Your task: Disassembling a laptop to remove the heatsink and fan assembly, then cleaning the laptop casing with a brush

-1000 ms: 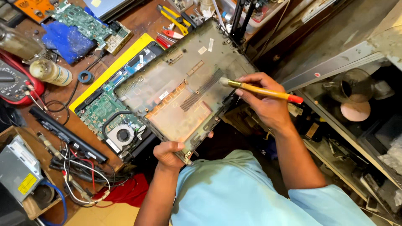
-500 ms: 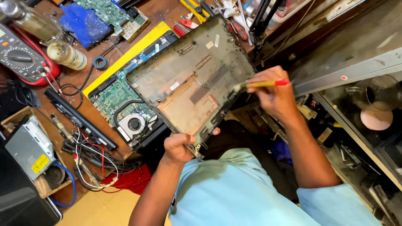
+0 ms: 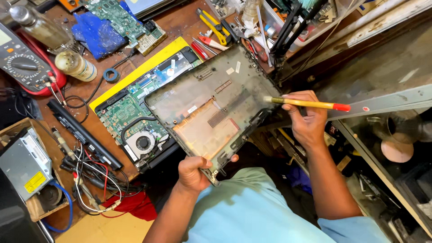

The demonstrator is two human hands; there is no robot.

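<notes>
1. Left hand (image 3: 193, 173) fingers clamped on the near corner of the laptop bottom cover (image 3: 211, 108), held tilted above the open laptop (image 3: 139, 121).
2. Right hand (image 3: 306, 119) fingers pinched on the brush (image 3: 310, 104), bristles at the cover's right edge.
3. Risk: a one-corner grip could slip, dropping the cover onto the exposed board.

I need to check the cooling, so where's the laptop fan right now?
In the head view the fan sits in the opened laptop on the bench, left of the bottom cover and above the left hand.
</notes>
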